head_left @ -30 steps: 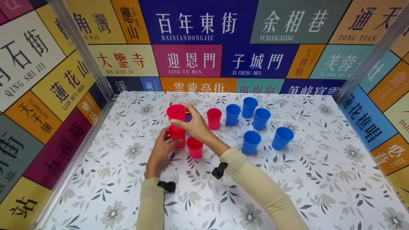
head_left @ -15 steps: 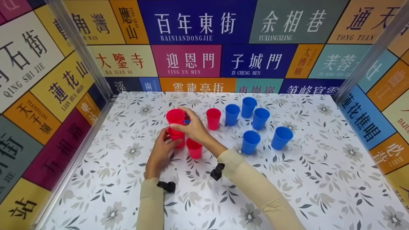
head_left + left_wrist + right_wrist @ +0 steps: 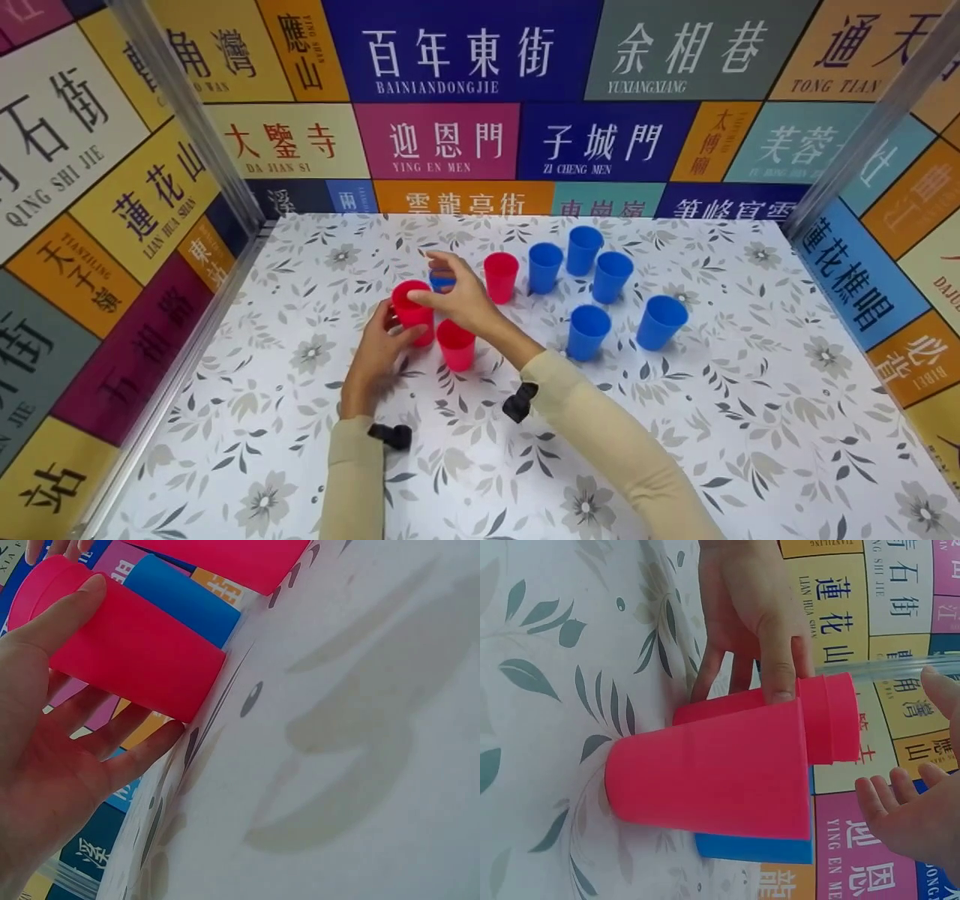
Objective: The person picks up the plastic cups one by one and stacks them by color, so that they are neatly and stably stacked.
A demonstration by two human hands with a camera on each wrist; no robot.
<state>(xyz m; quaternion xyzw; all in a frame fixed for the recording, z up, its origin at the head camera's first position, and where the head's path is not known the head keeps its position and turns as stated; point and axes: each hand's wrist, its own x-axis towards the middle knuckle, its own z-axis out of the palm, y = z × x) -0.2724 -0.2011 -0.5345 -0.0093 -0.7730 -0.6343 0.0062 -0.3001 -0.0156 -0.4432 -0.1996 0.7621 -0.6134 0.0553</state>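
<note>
My left hand holds a nested stack of red cups around its side; the left wrist view shows the thumb on the front of the red cup and the other fingers along its far side. In the right wrist view the upper rim sticks out above the lower cup. My right hand is spread beside the top of the stack, its fingers apart from the rim. Another red cup stands upright just right of the stack. Behind the right hand a blue cup is partly hidden.
A red cup stands alone behind my right hand. Several upright blue cups are spread over the right half of the flower-patterned table. Printed panels wall in the back and sides.
My right hand has lowered a red cup into the red cup at my left hand and let it go. The right fingers have opened away from the rim. My left hand has stayed in place.
</note>
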